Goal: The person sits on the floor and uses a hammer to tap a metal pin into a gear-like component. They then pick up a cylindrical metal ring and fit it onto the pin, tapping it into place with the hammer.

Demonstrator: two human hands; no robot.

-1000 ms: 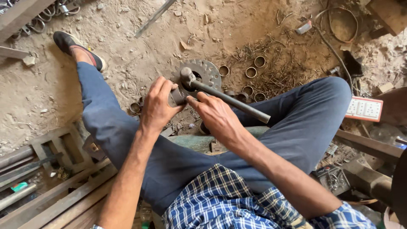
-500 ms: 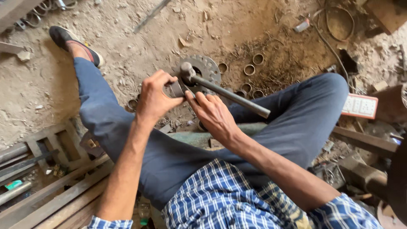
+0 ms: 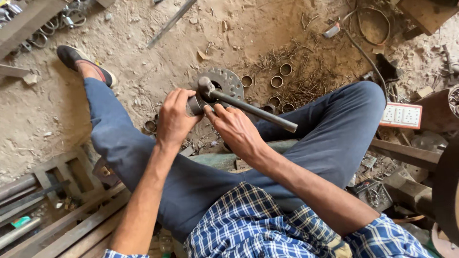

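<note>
Bending jig (image 3: 224, 86): a round, dark grey steel disc with a ring of holes near its rim, lying flat on the sandy floor between the person's spread legs. A stubby pivot post stands at its centre. A long dark steel lever (image 3: 253, 111) is attached at that post and runs out to the lower right, over the bent right knee; surface dull, slightly rusty.

Left hand (image 3: 174, 119) is closed around a short grey metal piece (image 3: 193, 105) at the disc's near-left edge, fingers wrapped over it. Right hand (image 3: 236, 131) is set just beside it, fingertips pressed at the lever's inner end near the post; whether it is actually clamped on the lever or only resting cannot be told.

Short metal rings (image 3: 281, 76) are scattered on the floor just beyond the disc, among wire offcuts. More rings are seen by the left leg.

Packages and labels: a flat white rectangular panel with a red border (image 3: 401, 115) is lying right of the right knee, rows of small square markings on its face. A small green-and-white tag (image 3: 20, 221) is seen at the lower left among steel tubes. A small white oblong piece (image 3: 331, 30) lies at the top, next to a loop of wire.
</note>
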